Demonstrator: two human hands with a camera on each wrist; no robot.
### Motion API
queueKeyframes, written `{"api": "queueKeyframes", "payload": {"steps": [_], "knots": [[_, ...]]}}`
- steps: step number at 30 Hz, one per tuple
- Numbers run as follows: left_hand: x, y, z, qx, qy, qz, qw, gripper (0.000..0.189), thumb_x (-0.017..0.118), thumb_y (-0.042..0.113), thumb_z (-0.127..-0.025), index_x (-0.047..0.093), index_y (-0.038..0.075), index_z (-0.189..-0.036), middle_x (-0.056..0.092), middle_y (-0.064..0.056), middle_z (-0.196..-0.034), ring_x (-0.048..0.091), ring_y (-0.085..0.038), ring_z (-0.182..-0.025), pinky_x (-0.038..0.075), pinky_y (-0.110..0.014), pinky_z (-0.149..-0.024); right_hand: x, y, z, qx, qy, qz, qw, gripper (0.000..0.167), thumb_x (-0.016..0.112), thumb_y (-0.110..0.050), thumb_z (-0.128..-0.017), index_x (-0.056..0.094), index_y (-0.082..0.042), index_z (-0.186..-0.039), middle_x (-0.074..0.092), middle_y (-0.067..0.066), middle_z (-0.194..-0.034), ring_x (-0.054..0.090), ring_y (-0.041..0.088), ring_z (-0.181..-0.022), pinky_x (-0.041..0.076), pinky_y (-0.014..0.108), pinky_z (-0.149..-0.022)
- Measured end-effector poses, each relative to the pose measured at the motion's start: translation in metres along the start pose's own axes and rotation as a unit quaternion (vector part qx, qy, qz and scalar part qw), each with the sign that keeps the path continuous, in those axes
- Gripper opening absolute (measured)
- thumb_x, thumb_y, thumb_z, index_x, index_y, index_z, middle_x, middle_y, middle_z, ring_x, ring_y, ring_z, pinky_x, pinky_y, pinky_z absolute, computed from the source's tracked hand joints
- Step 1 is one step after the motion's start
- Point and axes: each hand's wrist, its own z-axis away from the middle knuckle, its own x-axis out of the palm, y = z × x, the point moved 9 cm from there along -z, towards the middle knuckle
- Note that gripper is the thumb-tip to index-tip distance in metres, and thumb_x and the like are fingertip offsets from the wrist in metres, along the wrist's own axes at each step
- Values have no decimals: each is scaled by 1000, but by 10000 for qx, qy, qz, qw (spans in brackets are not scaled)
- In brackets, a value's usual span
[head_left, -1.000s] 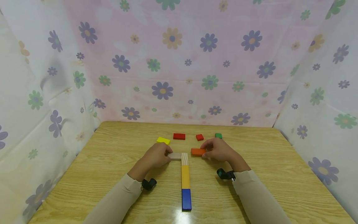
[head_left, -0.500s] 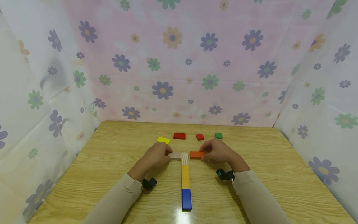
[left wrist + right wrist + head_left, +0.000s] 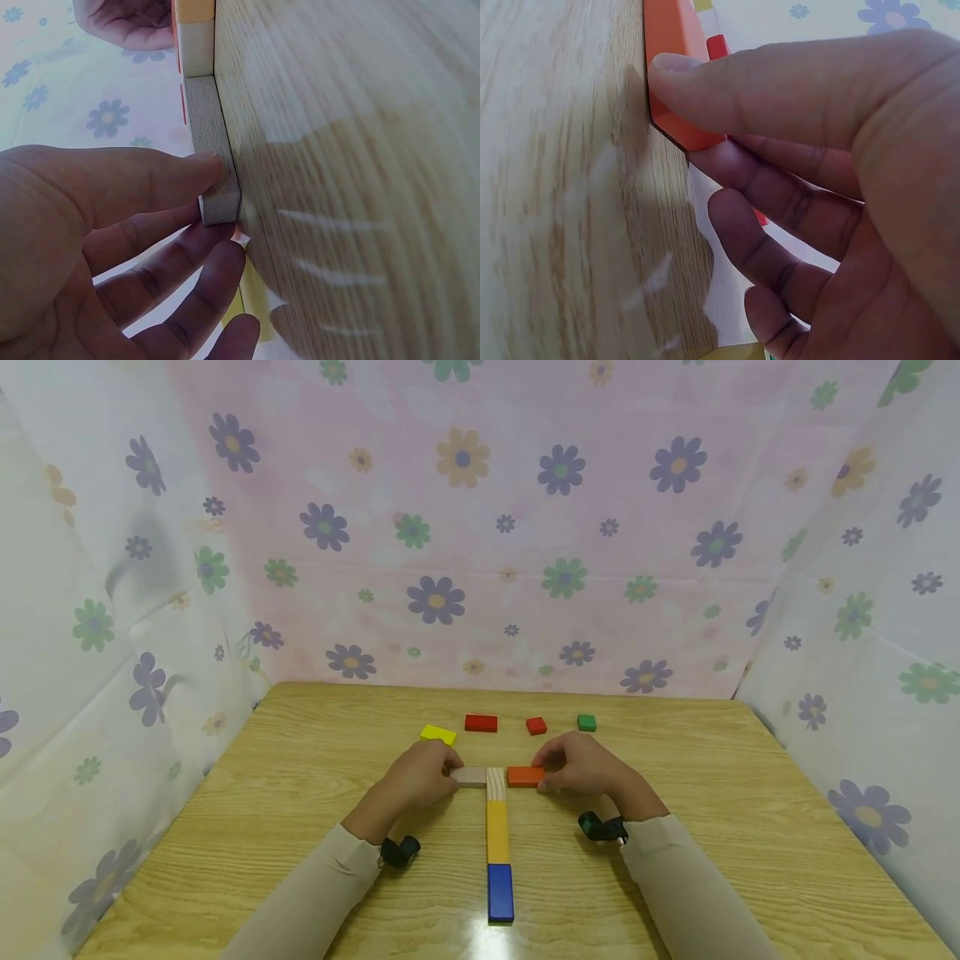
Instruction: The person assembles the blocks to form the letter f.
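Three blocks lie end to end in a column on the table: a pale wood-grain block (image 3: pixel 496 783) at the far end, an orange-yellow block (image 3: pixel 498 832), then a blue block (image 3: pixel 500 892) nearest me. My left hand (image 3: pixel 422 775) pinches a greyish plain wooden block (image 3: pixel 470 777), whose inner end meets the pale block's left side. Between thumb and fingers, my right hand (image 3: pixel 588 768) holds an orange block (image 3: pixel 525 777) on the other side, with a sliver of gap to the pale block. In the right wrist view the thumb presses the orange block's (image 3: pixel 676 97) near face.
Behind the hands lie a yellow block (image 3: pixel 438 735), a long red block (image 3: pixel 481 723), a small red block (image 3: pixel 536 726) and a small green block (image 3: pixel 587 722). Flowered cloth (image 3: pixel 495 552) surrounds the wooden table (image 3: pixel 300 735) at the back and sides.
My right hand has brought the orange block left and slightly nearer me, narrowing its gap to the pale block and levelling it with the greyish one. The left hand has stayed put.
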Motion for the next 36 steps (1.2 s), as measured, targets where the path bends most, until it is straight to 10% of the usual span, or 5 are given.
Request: {"api": "queueKeyframes", "payload": {"steps": [36], "knots": [[-2, 2, 2, -28, -25, 66, 10000, 29, 79, 11, -88, 78, 8, -117, 74, -4, -107, 63, -17, -92, 56, -40, -87, 5, -5, 2, 97, -141, -48, 9998, 23, 85, -17, -86, 77, -17, -107, 74, -4, -102, 67, 15, -93, 57, 38, -88]]}}
